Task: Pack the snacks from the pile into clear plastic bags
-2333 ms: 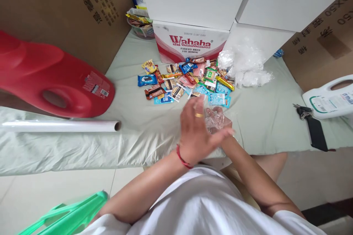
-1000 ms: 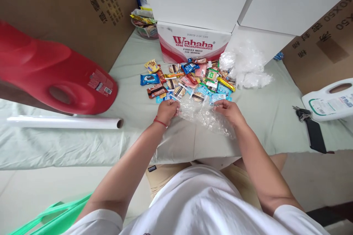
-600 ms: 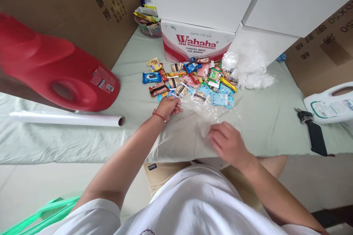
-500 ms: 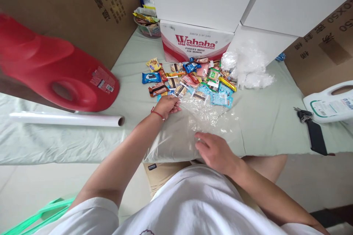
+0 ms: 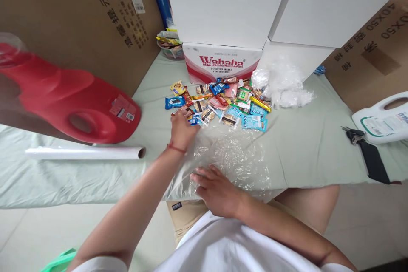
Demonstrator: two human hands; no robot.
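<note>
My left hand (image 5: 183,131), with a red cord at the wrist, reaches to the near left edge of a pile of wrapped snacks (image 5: 218,102). Its fingers are over a brown snack packet (image 5: 178,112), partly covering it, and its thumb stands apart near a blue packet (image 5: 193,120). A clear plastic bag (image 5: 236,157) lies crinkled and flat between the pile and the table's front edge. Fingers stretched out, my right hand (image 5: 216,189) rests on the bag's lower left part.
Crumpled clear plastic (image 5: 287,85) sits right of the pile, before a white Wahaha box (image 5: 223,63). At left are a red jug (image 5: 79,102) and a white roll (image 5: 86,153). Keys (image 5: 353,136), a black phone-like object (image 5: 374,163) and a white jug (image 5: 385,121) are at right.
My left hand has let go of the bag's edge and moved left to the brown packet. My right hand has moved left and down onto the bag, which now lies flatter.
</note>
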